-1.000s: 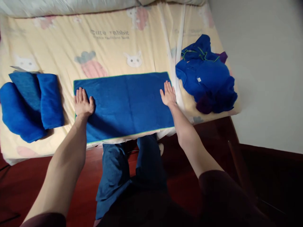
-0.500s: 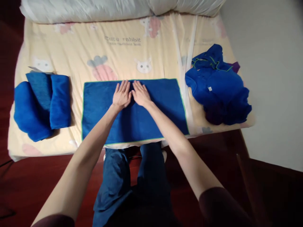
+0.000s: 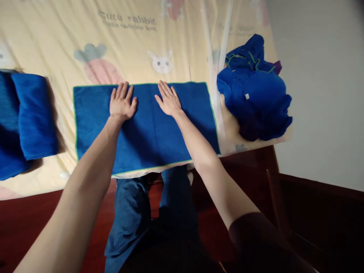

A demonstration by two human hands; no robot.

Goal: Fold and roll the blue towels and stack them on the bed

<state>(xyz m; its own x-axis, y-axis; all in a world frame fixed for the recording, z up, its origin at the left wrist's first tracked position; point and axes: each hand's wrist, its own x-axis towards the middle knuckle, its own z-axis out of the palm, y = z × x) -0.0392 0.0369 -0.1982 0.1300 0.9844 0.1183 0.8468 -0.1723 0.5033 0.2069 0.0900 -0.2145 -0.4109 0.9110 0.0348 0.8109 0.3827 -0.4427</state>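
Fingers (image 3: 121, 90) on both hands are straight and slightly parted, thumbs held out, nothing pinched. At far left, folded blue cloths (image 3: 36, 113) lie side by side on the yellow rabbit-and-carrot bedsheet (image 3: 136, 57), partly cut off by the view. Next, the left hand (image 3: 122, 106) rests palm down on a green-edged blue cloth (image 3: 167, 136), its fingertips at the far hem. This cloth lies flat at the bed's near edge, between the folded cloths and a crumpled blue heap. Just right of its middle, the right hand (image 3: 170, 101) lies palm down, also near that hem. Farther right sits the crumpled blue heap (image 3: 258, 102), with a white tag (image 3: 247, 96) and purple patches, near the pale wall (image 3: 318, 94).
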